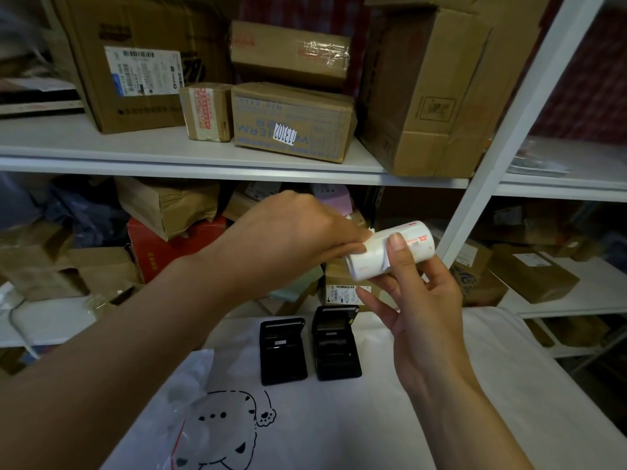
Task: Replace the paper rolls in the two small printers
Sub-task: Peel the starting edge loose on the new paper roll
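Observation:
A white paper roll (412, 244) with red print is held up in front of the shelves. My right hand (424, 303) grips it from below, thumb across its front. My left hand (295, 232) pinches the loose paper edge at the roll's left end. Below, two small black printers stand side by side on the white cloth, both with lids open: the left printer (283, 351) and the right printer (336, 344). I cannot tell whether a roll lies inside either of them.
The white cloth (390, 418) has a cartoon animal drawing, and a clear plastic bag (190, 395) lies at its left. White shelving (203, 161) behind holds many cardboard boxes. A white upright post (502, 137) stands right of the roll.

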`<state>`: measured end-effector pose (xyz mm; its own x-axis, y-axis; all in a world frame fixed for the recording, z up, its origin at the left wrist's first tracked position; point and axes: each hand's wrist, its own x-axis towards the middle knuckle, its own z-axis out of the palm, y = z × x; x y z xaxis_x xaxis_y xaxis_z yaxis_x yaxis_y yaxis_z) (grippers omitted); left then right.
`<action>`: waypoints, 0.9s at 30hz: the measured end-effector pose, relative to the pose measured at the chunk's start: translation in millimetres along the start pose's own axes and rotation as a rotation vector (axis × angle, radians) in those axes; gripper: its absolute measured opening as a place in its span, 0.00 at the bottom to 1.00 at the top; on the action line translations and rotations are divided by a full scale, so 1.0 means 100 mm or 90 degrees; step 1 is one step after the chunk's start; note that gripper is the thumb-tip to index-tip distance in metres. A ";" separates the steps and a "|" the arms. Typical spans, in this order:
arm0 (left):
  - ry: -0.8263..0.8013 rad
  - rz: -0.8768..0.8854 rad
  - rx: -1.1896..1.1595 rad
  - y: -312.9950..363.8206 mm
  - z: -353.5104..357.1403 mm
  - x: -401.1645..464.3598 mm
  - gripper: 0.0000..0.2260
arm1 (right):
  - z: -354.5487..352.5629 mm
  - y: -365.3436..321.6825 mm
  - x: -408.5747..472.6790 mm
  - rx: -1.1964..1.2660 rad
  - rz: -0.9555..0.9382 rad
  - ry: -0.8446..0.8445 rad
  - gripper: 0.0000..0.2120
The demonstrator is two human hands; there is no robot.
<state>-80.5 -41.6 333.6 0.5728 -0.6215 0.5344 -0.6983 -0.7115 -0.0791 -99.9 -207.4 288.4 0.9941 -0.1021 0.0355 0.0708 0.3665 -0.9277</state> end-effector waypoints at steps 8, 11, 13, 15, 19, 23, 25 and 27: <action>-0.019 0.106 0.185 0.01 -0.08 -0.02 0.15 | 0.01 0.00 0.01 -0.026 0.023 0.018 0.20; -0.044 0.077 0.217 0.02 -0.08 0.00 0.16 | 0.02 0.01 0.02 -0.039 0.017 0.021 0.18; -0.037 0.069 0.225 0.01 -0.05 0.00 0.18 | 0.03 0.02 0.03 -0.047 0.017 0.027 0.18; -0.015 0.065 0.216 0.01 -0.01 0.00 0.16 | 0.03 0.03 0.03 -0.049 0.025 0.031 0.19; 0.038 0.069 0.182 0.03 0.03 -0.03 0.11 | 0.02 0.04 0.04 -0.062 0.018 0.020 0.18; 0.070 0.018 0.114 0.05 0.02 -0.03 0.04 | 0.03 0.05 0.04 -0.068 0.006 0.014 0.18; 0.069 -0.012 0.068 0.06 0.02 -0.03 0.09 | 0.03 0.05 0.04 -0.070 0.003 0.013 0.19; 0.062 -0.031 0.047 0.05 0.02 -0.04 0.09 | 0.02 0.05 0.04 -0.071 -0.001 0.012 0.18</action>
<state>-85.3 -43.5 329.1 0.5585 -0.5535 0.6178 -0.6351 -0.7644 -0.1107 -95.7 -203.7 284.9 0.9922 -0.1206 0.0307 0.0616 0.2620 -0.9631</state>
